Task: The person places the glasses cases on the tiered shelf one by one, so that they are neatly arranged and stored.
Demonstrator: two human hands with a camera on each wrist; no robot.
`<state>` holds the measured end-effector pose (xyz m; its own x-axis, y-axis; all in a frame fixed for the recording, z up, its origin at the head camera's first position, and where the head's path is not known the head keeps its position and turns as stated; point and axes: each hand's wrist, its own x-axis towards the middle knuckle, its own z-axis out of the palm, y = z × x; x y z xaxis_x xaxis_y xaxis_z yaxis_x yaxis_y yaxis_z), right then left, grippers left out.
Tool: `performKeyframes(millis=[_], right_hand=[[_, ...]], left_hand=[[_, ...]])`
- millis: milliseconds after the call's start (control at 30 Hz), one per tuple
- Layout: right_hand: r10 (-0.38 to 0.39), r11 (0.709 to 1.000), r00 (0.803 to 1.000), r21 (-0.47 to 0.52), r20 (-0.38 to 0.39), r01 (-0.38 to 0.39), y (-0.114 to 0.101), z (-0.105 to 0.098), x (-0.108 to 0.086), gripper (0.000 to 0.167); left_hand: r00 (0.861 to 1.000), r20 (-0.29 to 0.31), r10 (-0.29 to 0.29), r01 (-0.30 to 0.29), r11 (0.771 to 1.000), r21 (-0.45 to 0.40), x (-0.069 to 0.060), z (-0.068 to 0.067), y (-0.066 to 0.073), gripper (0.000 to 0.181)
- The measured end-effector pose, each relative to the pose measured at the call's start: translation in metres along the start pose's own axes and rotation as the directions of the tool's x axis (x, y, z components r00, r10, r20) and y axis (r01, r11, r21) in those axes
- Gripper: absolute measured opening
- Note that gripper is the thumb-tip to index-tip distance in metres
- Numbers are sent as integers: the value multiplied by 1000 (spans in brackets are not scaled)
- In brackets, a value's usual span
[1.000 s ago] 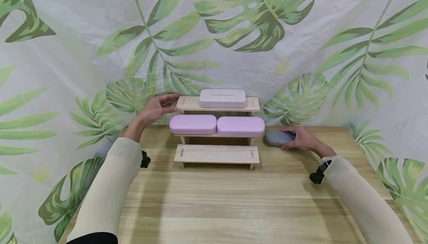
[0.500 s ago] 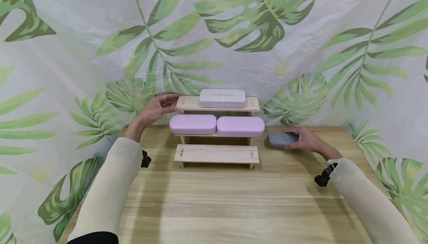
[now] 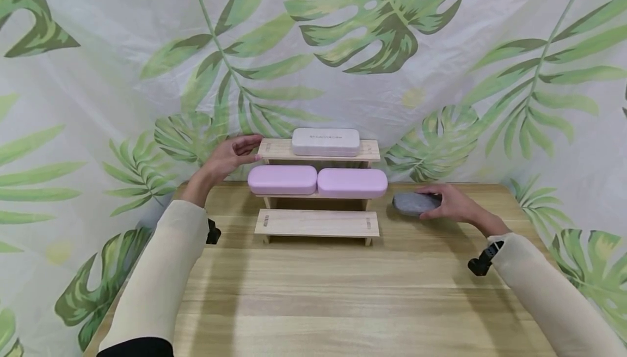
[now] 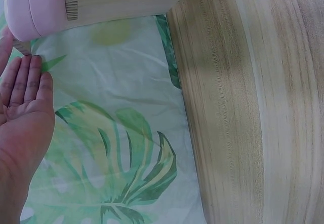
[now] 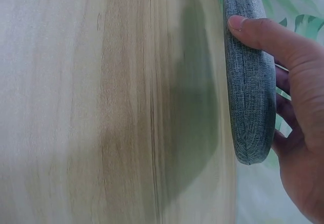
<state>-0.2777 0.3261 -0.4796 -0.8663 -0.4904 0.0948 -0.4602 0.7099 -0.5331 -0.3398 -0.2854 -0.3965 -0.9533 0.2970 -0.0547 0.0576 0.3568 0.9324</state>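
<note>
My right hand (image 3: 454,204) grips a grey fabric-covered glasses case (image 3: 415,203) by its right end, to the right of the stepped wooden stand. In the right wrist view the thumb lies across the seam of the case (image 5: 249,92), and a shadow falls on the table apart from it. My left hand (image 3: 230,155) is at the left end of the top shelf (image 3: 276,151), its fingers loosely extended; contact with the shelf is unclear. Two pink glasses cases, the left one (image 3: 282,180) and the right one (image 3: 352,183), lie side by side on the middle shelf. A white case (image 3: 325,142) sits on top.
The lowest shelf (image 3: 316,222) of the stand bears nothing on its boards. A wooden table (image 3: 343,297) spreads in front and to both sides. Leaf-patterned cloth (image 3: 362,96) hangs close behind the stand and along the sides.
My right hand has moved slightly to the right with the grey glasses case, away from the stand. The left hand and the cases on the shelves have stayed in place.
</note>
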Motion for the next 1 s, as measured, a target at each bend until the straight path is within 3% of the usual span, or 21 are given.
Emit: performKeyframes(millis=[367,1000], right_hand=[[-7,1000,1000,-8,7,7,-11,-6,-2,63],[-99,994,995,-41,-6,98,-41,-12,-8,61]], left_hand=[[1000,-6,10,-10,1000,6,1,1,2,63],[1000,0,8,-8,1000,5,-2,1,1,64]])
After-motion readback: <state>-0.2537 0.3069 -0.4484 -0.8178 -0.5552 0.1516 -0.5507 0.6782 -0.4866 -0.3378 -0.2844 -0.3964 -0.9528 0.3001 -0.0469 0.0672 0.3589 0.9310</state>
